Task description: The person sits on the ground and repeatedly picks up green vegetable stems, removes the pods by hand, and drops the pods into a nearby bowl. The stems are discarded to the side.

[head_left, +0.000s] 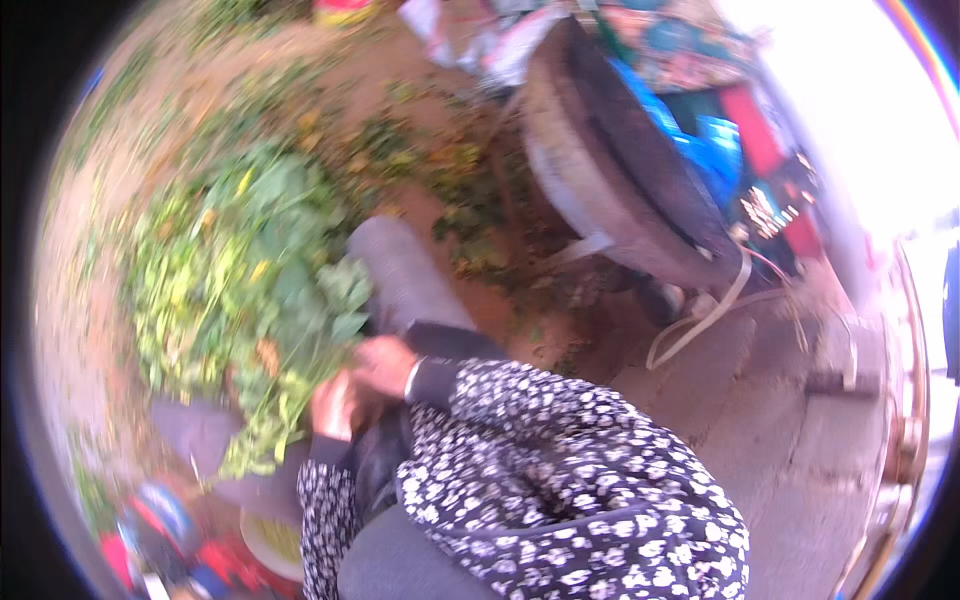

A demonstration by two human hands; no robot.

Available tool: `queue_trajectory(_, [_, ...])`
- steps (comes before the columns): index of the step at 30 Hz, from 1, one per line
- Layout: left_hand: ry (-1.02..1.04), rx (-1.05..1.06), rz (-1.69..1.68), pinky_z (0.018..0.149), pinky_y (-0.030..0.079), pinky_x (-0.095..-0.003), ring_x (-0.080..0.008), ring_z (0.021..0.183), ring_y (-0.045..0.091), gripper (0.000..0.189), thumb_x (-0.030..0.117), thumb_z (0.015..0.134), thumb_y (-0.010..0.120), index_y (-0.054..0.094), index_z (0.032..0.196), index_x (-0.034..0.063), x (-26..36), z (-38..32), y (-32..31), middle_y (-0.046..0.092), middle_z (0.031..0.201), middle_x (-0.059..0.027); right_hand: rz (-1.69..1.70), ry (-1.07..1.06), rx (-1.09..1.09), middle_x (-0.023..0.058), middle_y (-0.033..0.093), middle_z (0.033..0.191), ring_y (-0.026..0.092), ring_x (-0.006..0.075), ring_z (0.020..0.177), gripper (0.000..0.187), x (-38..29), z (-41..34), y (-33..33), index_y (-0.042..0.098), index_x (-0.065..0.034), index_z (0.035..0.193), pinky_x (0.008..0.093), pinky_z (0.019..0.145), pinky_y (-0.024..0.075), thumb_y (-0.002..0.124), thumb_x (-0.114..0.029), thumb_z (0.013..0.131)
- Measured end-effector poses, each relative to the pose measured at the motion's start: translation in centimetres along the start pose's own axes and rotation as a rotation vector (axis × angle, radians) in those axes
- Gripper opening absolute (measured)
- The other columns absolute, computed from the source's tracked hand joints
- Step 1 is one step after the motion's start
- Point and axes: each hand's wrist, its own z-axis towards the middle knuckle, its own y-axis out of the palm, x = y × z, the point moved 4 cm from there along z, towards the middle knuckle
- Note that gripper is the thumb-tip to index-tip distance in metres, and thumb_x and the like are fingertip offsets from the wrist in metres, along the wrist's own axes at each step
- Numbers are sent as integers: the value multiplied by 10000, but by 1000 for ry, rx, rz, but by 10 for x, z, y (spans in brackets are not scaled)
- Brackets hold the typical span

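Observation:
A large heap of leafy green vines [277, 262] lies across my lap, between my two legs in grey trousers. At its near edge my left hand [334, 406] is closed around leafy stems. My right hand [385, 365] is beside it, almost touching, with its fingertips at the same stems; blur hides what it holds. A pale band shows at the right wrist. Below my left leg stands a pale round bowl [274, 544] with green contents, partly hidden by my sleeve.
A big, dark-rimmed round basin [585, 157] stands tilted at the upper right. Near it are a blue plastic bag [712, 150], white sacks [480, 45] and a looped pale cable [709, 326] over paving [750, 420]. Plant litter covers the soil. Red and blue items [172, 532] lie lower left.

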Motion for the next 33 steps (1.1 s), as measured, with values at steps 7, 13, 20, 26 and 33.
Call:
queue_trajectory(7, [81,-124,74,397,285,-148,-37,552,439,151,210,855,567,550,883,62,0,2,-6,525,721,6,218,125,128,210,575,724,581,379,720,262,-16,-12,-17,527,19,784,419,609,449,657,-190,693])
queue_trajectory(13, [-2,-163,3,407,312,-164,-55,600,461,118,167,848,541,544,872,51,3,0,-5,522,725,-4,292,145,82,222,576,738,579,390,746,267,-16,-13,-12,528,23,788,432,622,450,635,-213,729])
queue_trajectory(20, [-68,-173,-108,403,299,-160,-42,567,424,153,245,878,507,536,900,96,-3,13,-16,493,717,26,423,185,95,163,611,687,614,310,667,227,-14,-12,-2,552,21,761,383,608,468,597,-199,789])
queue_trajectory(26, [-73,-121,-40,402,298,-161,-33,540,405,146,249,882,527,539,889,104,3,6,-3,470,687,35,624,238,-45,107,615,650,605,206,598,225,5,-10,17,565,18,795,339,593,466,543,-202,838])
queue_trajectory(33, [36,17,114,419,304,-178,-47,554,404,187,280,848,590,543,859,100,4,8,-6,463,680,33,226,-31,180,243,572,761,568,403,790,209,-4,-17,19,510,34,802,450,668,454,490,-169,845])
